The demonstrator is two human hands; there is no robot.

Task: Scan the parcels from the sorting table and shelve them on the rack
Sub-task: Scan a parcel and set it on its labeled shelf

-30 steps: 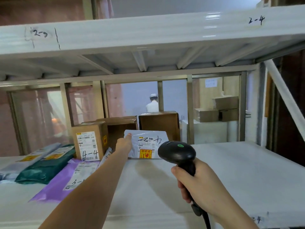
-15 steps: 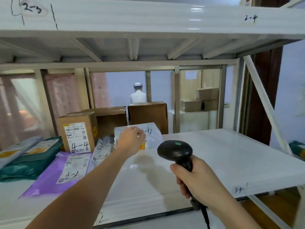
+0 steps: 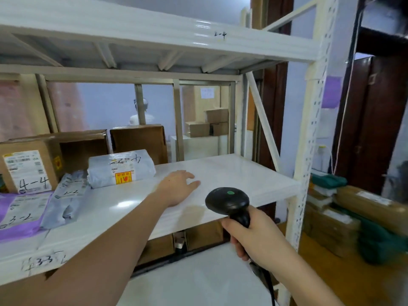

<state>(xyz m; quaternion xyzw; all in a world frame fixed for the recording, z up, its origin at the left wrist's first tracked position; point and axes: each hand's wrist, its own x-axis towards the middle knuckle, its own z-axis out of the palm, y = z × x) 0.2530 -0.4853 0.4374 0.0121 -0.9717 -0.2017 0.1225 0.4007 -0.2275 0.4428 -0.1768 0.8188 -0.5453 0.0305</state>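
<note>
A grey plastic parcel [image 3: 121,168] with a yellow-red sticker and black handwriting lies on the white rack shelf [image 3: 223,173], in front of two brown boxes. My left hand [image 3: 177,187] hovers over the shelf to the right of that parcel, fingers relaxed, holding nothing. My right hand [image 3: 254,236] grips the handle of a black barcode scanner [image 3: 228,202] below the shelf's front edge, its cable hanging down.
On the shelf's left are a cardboard box marked 4-4 [image 3: 27,167], a purple mailer [image 3: 18,214] and a small grey bag [image 3: 66,195]. Brown boxes [image 3: 138,140] stand behind. Parcels are piled on the floor at right [image 3: 353,213]. A rack upright [image 3: 309,138] stands at right. A person stands far behind.
My left hand let go of the grey parcel and drew back to the right over the shelf. The view swung right. The scanner stays gripped in my right hand.
</note>
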